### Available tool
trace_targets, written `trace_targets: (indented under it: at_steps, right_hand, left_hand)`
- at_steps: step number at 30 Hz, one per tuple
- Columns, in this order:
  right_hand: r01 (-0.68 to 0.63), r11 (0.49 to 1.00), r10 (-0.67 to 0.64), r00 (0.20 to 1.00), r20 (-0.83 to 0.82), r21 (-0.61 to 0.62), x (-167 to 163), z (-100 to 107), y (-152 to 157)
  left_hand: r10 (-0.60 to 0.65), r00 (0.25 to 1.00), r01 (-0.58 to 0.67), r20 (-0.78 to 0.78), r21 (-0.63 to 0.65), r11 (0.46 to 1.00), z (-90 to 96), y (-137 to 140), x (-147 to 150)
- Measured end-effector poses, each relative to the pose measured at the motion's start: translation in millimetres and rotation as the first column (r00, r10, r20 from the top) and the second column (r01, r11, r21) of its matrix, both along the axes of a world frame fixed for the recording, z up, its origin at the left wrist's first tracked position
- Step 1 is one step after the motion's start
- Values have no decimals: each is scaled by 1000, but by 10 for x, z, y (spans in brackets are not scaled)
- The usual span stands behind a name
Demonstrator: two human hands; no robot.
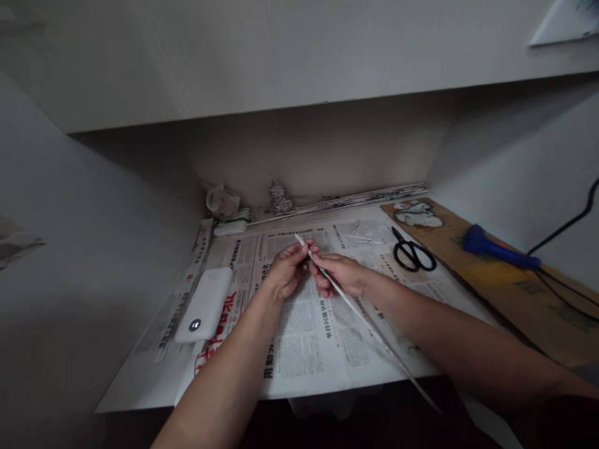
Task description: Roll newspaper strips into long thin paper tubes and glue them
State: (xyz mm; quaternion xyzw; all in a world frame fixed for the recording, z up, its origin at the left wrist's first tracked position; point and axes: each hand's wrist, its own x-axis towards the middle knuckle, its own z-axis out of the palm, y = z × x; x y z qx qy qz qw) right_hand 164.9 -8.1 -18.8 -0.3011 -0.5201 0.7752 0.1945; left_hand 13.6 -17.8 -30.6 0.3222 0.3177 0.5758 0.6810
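Observation:
Over the newspaper-covered table, both hands pinch a long, thin paper stick [369, 325], pale with faint green marks. My left hand [287, 269] has thumb and fingers closed near its upper end, whose short tip sticks out beyond the fingers. Just below, my right hand [344, 273] is closed round the stick, touching or nearly touching the left fingertips. From there the stick slants down to the right, under my right forearm and past the table's front edge. Newspaper [304, 349] lies flat beneath the hands. Black-handled scissors [414, 255] rest to the right.
At the left lies a white power bank [206, 305]. A bundle of thin paper sticks [355, 201], a speckled wound bundle [279, 198] and a plastic bag [222, 201] line the back. Paper scraps [367, 237] lie near the scissors. A blue corded tool [498, 248] rests on cardboard [496, 284].

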Motion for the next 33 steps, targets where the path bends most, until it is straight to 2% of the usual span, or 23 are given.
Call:
trace_targets:
  at_steps: [2,3,4,5,6,7,8,9,10,12,16,20,22,24,29,33]
  right_hand:
    - [58,985,-85,982,170,161,3,2,36]
    - [105,955,-173,956,235,276,9,9,57]
    - [162,897,-289,920,266,411,19,21,76]
    - [223,802,-417,873,252,554,32,35,94]
    - [274,678,-532,823,198,682,45,51,107]
    - [307,549,-614,780,126,777,57,66,115]
    - [328,442,-660,749,55,835,65,79,118]
    - [338,378,-673,739,6,862,68,87,117]
    - [344,358,-666,746,-21,868,66,90,113]
    - [354,403,-634,773,-22,844,47,79,104]
    - [410,571,-589,808,6,711,-2,46,112]
    - [517,754,-569,822,12,405,-3,64,138]
    - [512,821,-537,842,40,254,12,75,151]
    - [504,842,-522,852,51,194,26,74,158]
    - [548,801,-565,825,-1,240,19,46,148]
    - [571,793,-575,816,-49,212,0,39,150]
  left_hand:
    - [25,1000,-25,-1,-2,1000,-6,11,1]
    - [52,999,-52,2,-8,999,-7,16,3]
    - [84,996,-83,7,-19,996,-6,20,7]
    - [112,994,-112,11,-33,993,-1,21,15]
    - [132,991,-131,13,-47,990,8,18,29]
    - [139,990,-138,13,-60,989,19,11,48]
    - [132,991,-131,11,-68,989,32,-1,74]
    - [119,993,-118,10,-72,990,45,-16,105]
    - [105,994,-104,9,-69,992,57,-35,139]
    - [86,996,-85,10,-53,995,69,-71,208]
    - [72,997,-72,-10,-28,997,44,-110,293]
    - [1,1000,-1,-21,-9,1000,23,-115,298]
    - [-21,1000,21,-12,-10,1000,34,-121,291]
    - [-27,1000,28,7,-25,999,51,-129,290]
    - [13,1000,-12,8,-65,998,56,-137,311]
    - [69,998,-69,-2,-91,993,34,-124,330]
